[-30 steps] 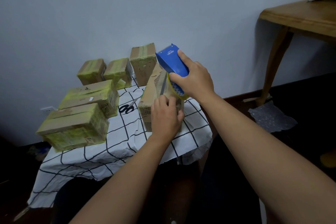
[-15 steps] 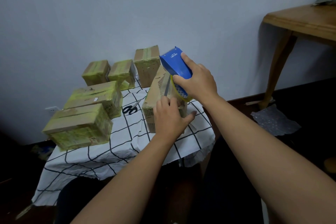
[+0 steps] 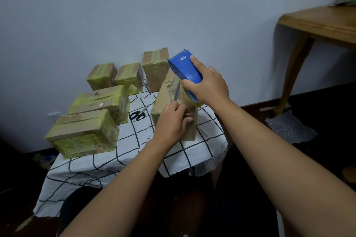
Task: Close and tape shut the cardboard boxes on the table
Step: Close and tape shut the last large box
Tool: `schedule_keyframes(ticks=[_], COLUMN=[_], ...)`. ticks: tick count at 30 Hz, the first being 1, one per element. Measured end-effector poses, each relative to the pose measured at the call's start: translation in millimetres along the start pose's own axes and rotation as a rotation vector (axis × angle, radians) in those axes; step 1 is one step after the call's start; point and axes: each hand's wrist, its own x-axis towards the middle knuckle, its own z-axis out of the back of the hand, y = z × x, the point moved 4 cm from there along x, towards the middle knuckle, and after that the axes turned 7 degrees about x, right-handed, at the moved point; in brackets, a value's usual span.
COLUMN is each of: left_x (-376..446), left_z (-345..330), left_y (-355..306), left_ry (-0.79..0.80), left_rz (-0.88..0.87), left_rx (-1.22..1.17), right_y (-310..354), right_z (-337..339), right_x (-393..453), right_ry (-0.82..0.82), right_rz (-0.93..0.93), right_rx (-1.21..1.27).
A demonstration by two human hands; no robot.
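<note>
I see the right hand (image 3: 209, 82) gripping the blue tape dispenser (image 3: 185, 68) over the top of the tall cardboard box (image 3: 169, 98), which stands upright on the desk (image 3: 134, 150) near its right edge. My left hand (image 3: 170, 121) pinches the tape end against the box's near top corner. Five taped boxes (image 3: 84, 132) sit to the left, scissors (image 3: 137, 115) between.

Left side: five taped boxes (image 3: 84, 132) crowd the desk (image 3: 134, 152) back to the wall.
Middle lane: scissors (image 3: 137, 115) lie between those boxes and the open box (image 3: 163, 100).
Front: bare checked cloth, free passage.
</note>
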Motion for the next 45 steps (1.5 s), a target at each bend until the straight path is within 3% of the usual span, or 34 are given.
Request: schedule_keyframes(ticks=[7, 12, 24, 33, 38, 45], left_x=[7, 5, 5, 3, 4, -12], left_z=[8, 6, 10, 8, 5, -6], left_y=[6, 1, 4, -1, -1, -13], left_ry=[0.021, -0.016, 0.034, -0.025, -0.016, -0.247], left_rz=[-0.185, -0.214, -0.080, -0.010, -0.039, -0.118], left_rx=[0.039, 0.095, 0.020, -0.014, 0.021, 0.109], right_y=[-1, -1, -3, -1, -1, -4], right_z=[1, 0, 1, 2, 1, 3], right_x=[0, 0, 0, -1, -1, 0], right_ry=[-0.005, 0.001, -0.005, -0.002, 0.001, -0.007], right_rz=[-0.005, 0.011, 0.010, 0.003, 0.000, -0.007], right_rx=[0.009, 0.002, 0.017, 0.020, 0.016, 0.038])
